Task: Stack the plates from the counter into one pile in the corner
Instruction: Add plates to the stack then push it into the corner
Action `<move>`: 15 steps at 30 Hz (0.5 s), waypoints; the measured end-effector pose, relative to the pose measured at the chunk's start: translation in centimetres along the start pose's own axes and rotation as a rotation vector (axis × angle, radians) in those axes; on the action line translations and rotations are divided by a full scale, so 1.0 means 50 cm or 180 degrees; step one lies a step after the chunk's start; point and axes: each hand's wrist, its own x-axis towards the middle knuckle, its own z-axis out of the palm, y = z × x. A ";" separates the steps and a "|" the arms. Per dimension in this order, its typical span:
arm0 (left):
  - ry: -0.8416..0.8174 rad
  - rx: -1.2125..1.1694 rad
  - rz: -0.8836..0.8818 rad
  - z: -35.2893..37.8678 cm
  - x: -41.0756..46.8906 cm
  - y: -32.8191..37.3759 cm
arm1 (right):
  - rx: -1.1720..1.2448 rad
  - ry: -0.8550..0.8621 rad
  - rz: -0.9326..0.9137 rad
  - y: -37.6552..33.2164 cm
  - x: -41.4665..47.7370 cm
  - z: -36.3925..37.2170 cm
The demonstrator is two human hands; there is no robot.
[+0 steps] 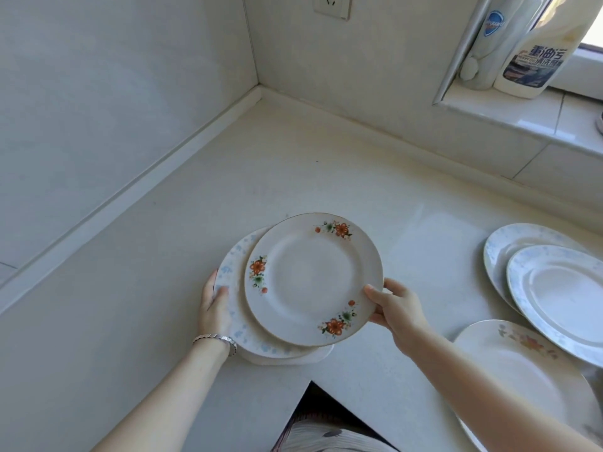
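Plates sit in two groups on the pale bench (326, 164). Near the middle, the right hand (396, 308) has its grip clamped on the near right rim of the orange-flowered plate (313, 278), thumb on top and the other fingers underneath. That plate lies slightly off-centre over the blue-speckled plate (233, 316), shifted to the right, so the speckled rim shows along the left and near side. Whether the two plates touch cannot be told. Under them another white plate (293, 359) peeks out at the near edge. The left hand (213, 305), with a silver bracelet (217, 340) on its wrist, has its grip closed on the left rim of the blue-speckled plate, thumb over the edge.

Well to the right, two blue-rimmed plates (554, 288) overlap, the nearer one partly covering the farther. In front of them lies a pale-flowered plate (522, 370), partly under the right forearm.

The corner itself, where the two walls meet, is well beyond the held pile. On the window ledge (522, 115) at the upper right stand two bottles (535, 57).
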 end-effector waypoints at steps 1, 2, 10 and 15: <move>0.0019 0.0032 0.0010 0.000 0.003 0.000 | -0.0092 -0.0031 -0.0049 0.002 0.000 0.009; 0.0036 0.0164 0.0023 -0.002 0.007 0.001 | -0.0334 -0.0037 -0.0132 0.005 0.001 0.015; -0.0052 0.0304 0.0145 0.003 -0.002 0.007 | -0.3477 0.0020 -0.0613 0.020 -0.002 0.037; -0.0130 0.0042 -0.0019 -0.002 0.001 0.008 | -0.2215 0.0247 -0.0417 0.005 0.052 0.067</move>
